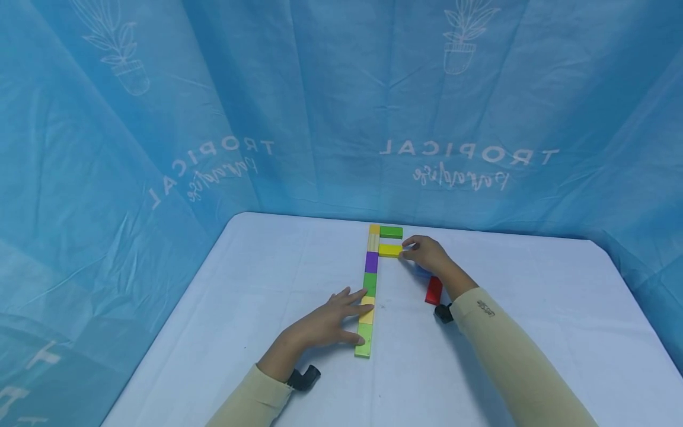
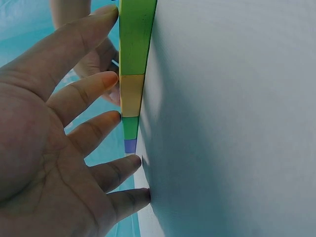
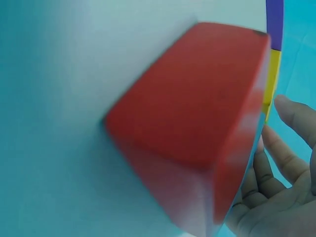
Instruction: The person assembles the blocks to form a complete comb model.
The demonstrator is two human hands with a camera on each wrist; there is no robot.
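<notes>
A straight line of small blocks runs away from me, with a light green block (image 1: 363, 350) nearest, then a pale orange block (image 1: 366, 317), a green block (image 1: 370, 281) and a purple block (image 1: 371, 262). My left hand (image 1: 328, 321) lies along the line's left side, fingers spread and fairly straight, fingertips touching the near blocks. A yellow block (image 1: 390, 251) juts rightward from the line. At its right end, my right hand (image 1: 427, 254) pinches it between thumb and fingers. Beyond it, a darker green block (image 1: 391, 232) juts out likewise.
A red block (image 1: 434, 290) lies just below the right wrist, looming large in the right wrist view. A blue block (image 1: 423, 271) is partly covered by the right hand. The white table (image 1: 256, 261) ends against a blue printed curtain (image 1: 341, 107).
</notes>
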